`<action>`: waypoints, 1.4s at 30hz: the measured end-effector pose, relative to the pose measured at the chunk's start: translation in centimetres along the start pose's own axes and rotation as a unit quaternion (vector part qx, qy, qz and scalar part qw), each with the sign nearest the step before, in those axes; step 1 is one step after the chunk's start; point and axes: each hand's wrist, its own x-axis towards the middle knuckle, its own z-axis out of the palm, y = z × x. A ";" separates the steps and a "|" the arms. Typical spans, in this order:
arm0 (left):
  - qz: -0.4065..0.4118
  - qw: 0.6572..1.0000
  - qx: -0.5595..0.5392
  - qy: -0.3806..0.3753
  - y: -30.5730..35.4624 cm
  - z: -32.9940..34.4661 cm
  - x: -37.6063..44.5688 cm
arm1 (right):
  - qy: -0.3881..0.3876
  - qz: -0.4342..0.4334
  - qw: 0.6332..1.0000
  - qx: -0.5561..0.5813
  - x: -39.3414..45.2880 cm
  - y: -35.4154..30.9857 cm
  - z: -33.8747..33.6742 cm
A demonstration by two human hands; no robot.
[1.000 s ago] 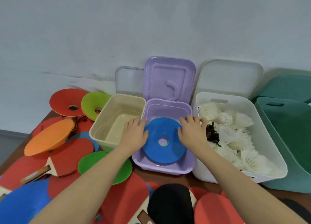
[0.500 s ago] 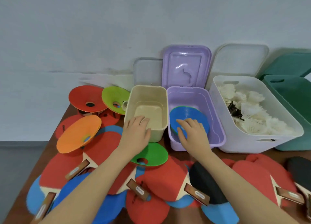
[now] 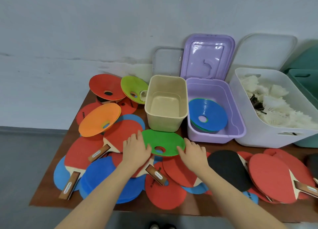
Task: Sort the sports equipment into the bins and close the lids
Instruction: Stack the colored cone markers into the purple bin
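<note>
A green disc cone (image 3: 163, 142) lies on the pile of table-tennis paddles (image 3: 173, 191) in front of the bins. My left hand (image 3: 136, 150) touches its left rim and my right hand (image 3: 193, 152) touches its right rim, the fingers of both fairly straight. Behind it, the purple bin (image 3: 216, 138) holds a stack of cones with a blue cone (image 3: 209, 112) on top, and its lid (image 3: 208, 56) stands up open. The beige bin (image 3: 165, 125) holds nothing I can see.
A white bin (image 3: 258, 135) full of shuttlecocks (image 3: 277, 108) and a teal bin (image 3: 304, 77) stand at the right. Orange (image 3: 98, 120), red (image 3: 105, 86) and lime (image 3: 132, 87) cones lie at the left. Paddles cover the brown table (image 3: 51, 191); the wall is close behind.
Both hands have pulled back from the bins toward me and come down on either side of the green cone. The blue cone stays in the purple bin. My view has shifted back and left.
</note>
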 end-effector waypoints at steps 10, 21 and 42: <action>0.008 0.993 -0.116 -0.003 0.4 0.7 -1.6 | 0.005 0.015 0.972 0.233 -0.4 -0.2 0.4; 0.040 0.987 -0.129 0.089 -3.8 -0.2 -4.6 | -0.077 0.005 0.972 0.223 -1.7 -1.8 2.4; 0.007 0.998 -0.058 0.011 -16.8 -2.5 -6.1 | -0.039 0.048 0.978 0.200 -6.3 -13.1 6.2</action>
